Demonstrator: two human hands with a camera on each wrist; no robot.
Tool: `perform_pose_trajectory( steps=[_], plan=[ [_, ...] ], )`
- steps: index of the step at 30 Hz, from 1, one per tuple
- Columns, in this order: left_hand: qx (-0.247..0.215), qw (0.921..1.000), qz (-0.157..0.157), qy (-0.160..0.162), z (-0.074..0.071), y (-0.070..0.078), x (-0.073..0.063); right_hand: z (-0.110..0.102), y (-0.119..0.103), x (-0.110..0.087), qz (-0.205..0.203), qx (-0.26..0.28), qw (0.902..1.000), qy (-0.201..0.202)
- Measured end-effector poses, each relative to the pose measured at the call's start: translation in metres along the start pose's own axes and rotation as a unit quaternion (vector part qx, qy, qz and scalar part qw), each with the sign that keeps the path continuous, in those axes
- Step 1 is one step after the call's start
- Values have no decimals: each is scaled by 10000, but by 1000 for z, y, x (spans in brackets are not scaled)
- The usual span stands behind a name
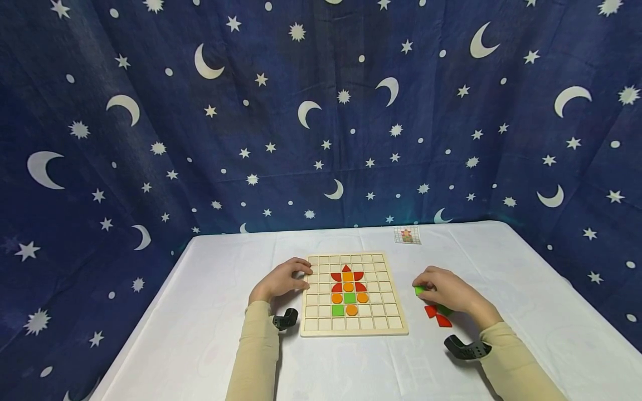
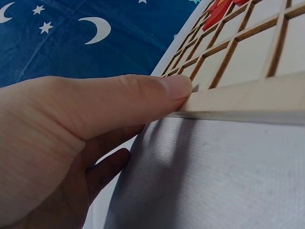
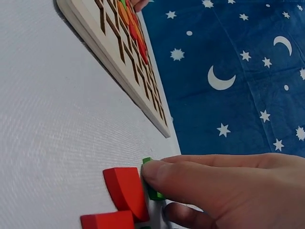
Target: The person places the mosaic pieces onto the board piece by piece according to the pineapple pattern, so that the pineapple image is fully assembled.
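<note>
A wooden grid board (image 1: 391, 301) lies on the table with a figure of colored pieces in its cells: a red triangle (image 1: 346, 268), an orange square (image 1: 348, 277), red quarter-rounds, several orange discs and two green squares (image 1: 338, 310). At the board's left edge rests my left hand (image 1: 283, 278), its straight thumb (image 2: 138, 95) touching the rim. Right of the board, my right hand (image 1: 447, 289) pinches a green piece (image 3: 153, 188) between thumb and fingers; its full shape is hidden. Red pieces (image 1: 443, 321) lie just below that hand, beside another green piece (image 1: 444, 310) partly covered by it.
A small pattern card (image 1: 407, 235) with a similar figure on a grid lies at the back of the table, beyond the board. White cloth covers the table (image 1: 346, 367). Behind it hangs a dark blue curtain (image 1: 281, 139) with moons and stars.
</note>
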State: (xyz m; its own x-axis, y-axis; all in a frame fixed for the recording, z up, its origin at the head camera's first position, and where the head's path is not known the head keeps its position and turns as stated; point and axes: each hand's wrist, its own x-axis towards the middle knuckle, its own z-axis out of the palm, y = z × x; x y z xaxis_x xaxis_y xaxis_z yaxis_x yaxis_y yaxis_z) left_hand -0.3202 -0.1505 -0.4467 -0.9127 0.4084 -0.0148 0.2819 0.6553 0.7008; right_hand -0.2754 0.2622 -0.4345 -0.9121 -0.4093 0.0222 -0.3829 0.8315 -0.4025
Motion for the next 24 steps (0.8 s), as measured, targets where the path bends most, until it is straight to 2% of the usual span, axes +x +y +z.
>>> perform_pose_trajectory(
  steps=[5,9,14,24],
  plan=[
    [-38,10000,-22,23,0,1,0,1,-3,2,145,-5,9995,278],
    [-88,9999,-30,48,0,1,-1,3,-5,4,92,145,9984,544],
    [-62,9999,-76,50,-1,1,0,8,-11,8,-312,307,9960,776],
    [-21,9999,-109,33,0,1,0,20,-44,18,-911,321,9933,629]
  ],
)
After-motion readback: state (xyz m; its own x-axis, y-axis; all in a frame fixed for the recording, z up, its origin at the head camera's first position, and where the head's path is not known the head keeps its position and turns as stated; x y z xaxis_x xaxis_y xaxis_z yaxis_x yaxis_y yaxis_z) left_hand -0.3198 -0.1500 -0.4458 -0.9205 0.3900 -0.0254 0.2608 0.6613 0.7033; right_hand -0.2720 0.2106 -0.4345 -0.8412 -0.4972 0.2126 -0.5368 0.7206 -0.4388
